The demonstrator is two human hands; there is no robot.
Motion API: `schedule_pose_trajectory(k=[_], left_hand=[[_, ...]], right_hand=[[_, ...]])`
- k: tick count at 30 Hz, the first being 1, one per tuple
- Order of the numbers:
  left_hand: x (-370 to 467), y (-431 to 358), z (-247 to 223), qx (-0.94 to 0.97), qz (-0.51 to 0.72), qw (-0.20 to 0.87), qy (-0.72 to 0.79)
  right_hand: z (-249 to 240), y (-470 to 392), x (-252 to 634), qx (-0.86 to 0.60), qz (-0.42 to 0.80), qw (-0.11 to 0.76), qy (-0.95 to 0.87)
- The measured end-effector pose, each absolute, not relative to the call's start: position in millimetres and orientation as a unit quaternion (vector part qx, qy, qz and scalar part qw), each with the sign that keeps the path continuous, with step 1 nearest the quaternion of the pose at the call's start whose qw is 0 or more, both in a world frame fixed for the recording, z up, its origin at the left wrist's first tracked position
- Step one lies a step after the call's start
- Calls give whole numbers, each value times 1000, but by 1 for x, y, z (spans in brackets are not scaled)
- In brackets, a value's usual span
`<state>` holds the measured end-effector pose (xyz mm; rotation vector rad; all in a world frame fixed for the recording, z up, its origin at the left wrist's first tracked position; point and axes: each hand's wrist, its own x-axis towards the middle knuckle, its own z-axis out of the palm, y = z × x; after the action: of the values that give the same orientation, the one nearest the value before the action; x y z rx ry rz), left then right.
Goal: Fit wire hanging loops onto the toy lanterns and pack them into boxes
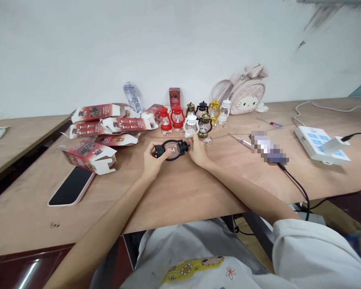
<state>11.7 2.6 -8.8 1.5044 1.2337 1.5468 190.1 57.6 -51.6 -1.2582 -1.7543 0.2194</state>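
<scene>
Taking the black lantern (180, 147) as the dial's centre, with 12 o'clock straight ahead, a pale shirt (204, 261) with a yellow and flowered print lies nearest, at 6 o'clock, below the edge of the brown table (183, 192). At 8 o'clock a phone (70, 186) in a pink case lies dark-screened on the table. The black lantern itself is tipped on its side above the table, base toward 9 and top toward 3; the left hand (153, 162) grasps it by the base, thumb near the clear globe, while the right hand (198, 151) has its fingertips bent in at the top end, and I cannot tell whether they pinch it or some small part there. Between 9 and 10 o'clock lies a pile of red-and-white boxes (92, 150), several with flaps open. At 3 o'clock are a slim silver tool (240, 140), a blurred-out device (267, 146) with a black cable (299, 188), and, farther out, a white power strip (307, 140). A screwdriver (275, 125) lies between 2 and 3. Beyond the hands, 8 lanterns stand close together: 2 red lanterns (177, 118) at 12 o'clock, the white, black, gold and bronze-toned others toward 1 and 2. Behind them are a bottle (131, 96) at 11, an upright red box (174, 97) at 12, a pink bag (248, 96) at 2, then the white wall (168, 44)
</scene>
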Motion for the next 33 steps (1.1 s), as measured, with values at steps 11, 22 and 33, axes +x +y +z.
schedule_pose_trajectory(k=[11, 22, 33], left_hand=[[6, 10, -8, 538, 608, 345, 471], [2, 14, -19, 712, 468, 235, 467], [1, 17, -25, 667, 467, 245, 526]], right_hand=[[-40, 54, 198, -502, -65, 442, -740], [-37, 28, 191, -309, -96, 465, -824], [-45, 12, 176, -310, -53, 490, -813]])
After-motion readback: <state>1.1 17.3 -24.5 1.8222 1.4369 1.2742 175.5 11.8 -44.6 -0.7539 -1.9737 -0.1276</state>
